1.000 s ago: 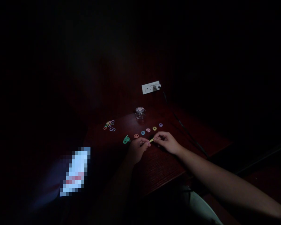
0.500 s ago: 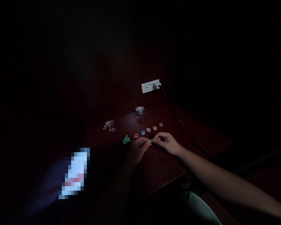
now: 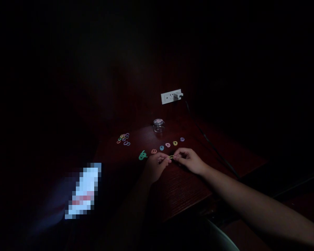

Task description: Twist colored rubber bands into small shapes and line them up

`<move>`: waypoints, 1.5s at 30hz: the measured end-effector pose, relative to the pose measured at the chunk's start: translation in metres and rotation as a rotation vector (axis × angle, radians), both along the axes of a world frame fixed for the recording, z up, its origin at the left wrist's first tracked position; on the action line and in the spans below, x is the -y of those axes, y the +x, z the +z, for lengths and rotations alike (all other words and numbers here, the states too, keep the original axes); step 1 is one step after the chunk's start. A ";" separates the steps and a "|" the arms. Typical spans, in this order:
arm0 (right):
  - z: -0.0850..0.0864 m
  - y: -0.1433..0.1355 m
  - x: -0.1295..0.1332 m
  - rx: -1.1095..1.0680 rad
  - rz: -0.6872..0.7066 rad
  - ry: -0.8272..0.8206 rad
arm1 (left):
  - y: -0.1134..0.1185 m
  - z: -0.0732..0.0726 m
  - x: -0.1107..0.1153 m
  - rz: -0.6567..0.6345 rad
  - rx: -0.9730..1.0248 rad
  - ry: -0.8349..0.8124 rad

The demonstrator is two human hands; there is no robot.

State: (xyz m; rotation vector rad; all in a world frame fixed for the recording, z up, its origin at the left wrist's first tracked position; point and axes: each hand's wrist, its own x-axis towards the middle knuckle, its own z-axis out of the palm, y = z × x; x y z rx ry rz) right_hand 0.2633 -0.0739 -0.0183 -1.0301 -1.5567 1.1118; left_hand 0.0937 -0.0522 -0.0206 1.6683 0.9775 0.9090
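Note:
A yellow hair tie (image 3: 171,157) is held between my two hands over the dark red table (image 3: 183,188). My left hand (image 3: 157,165) pinches its left end, and my right hand (image 3: 188,160) pinches its right end. Behind the hands runs a row of small bands: an orange hair tie (image 3: 154,151), a blue one (image 3: 161,147), a pink one (image 3: 167,145), a yellow one (image 3: 175,143) and a purple one (image 3: 182,139). Left of my left hand lies a tangled green band (image 3: 142,155).
Several loose coloured hair ties (image 3: 124,139) are scattered at the table's left. A clear lidded jar (image 3: 158,126) stands at the back. On the wall, a socket (image 3: 172,96) holds a plug, whose black cable (image 3: 211,141) crosses the right side. A bright pixelated screen (image 3: 83,193) glows lower left.
The view has shifted slightly, so most things appear a little farther right. Both hands keep hold of the yellow hair tie, which looks slightly more stretched between the fingers.

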 end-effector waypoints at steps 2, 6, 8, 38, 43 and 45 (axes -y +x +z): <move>-0.002 0.000 -0.001 -0.008 -0.011 0.002 | 0.000 0.000 0.000 0.002 -0.004 -0.007; -0.004 0.001 -0.002 -0.005 -0.021 0.032 | 0.002 0.002 0.000 -0.014 0.007 0.002; -0.004 0.001 -0.001 0.006 -0.023 0.056 | 0.002 0.004 0.001 -0.029 0.015 0.003; -0.002 -0.001 -0.006 0.160 0.005 0.067 | 0.007 0.005 0.004 0.039 0.027 0.192; -0.008 -0.001 -0.010 0.127 -0.092 0.165 | 0.004 0.007 0.001 0.127 -0.019 0.267; -0.010 0.004 -0.017 0.150 -0.146 0.214 | 0.002 0.004 -0.002 0.138 -0.024 0.257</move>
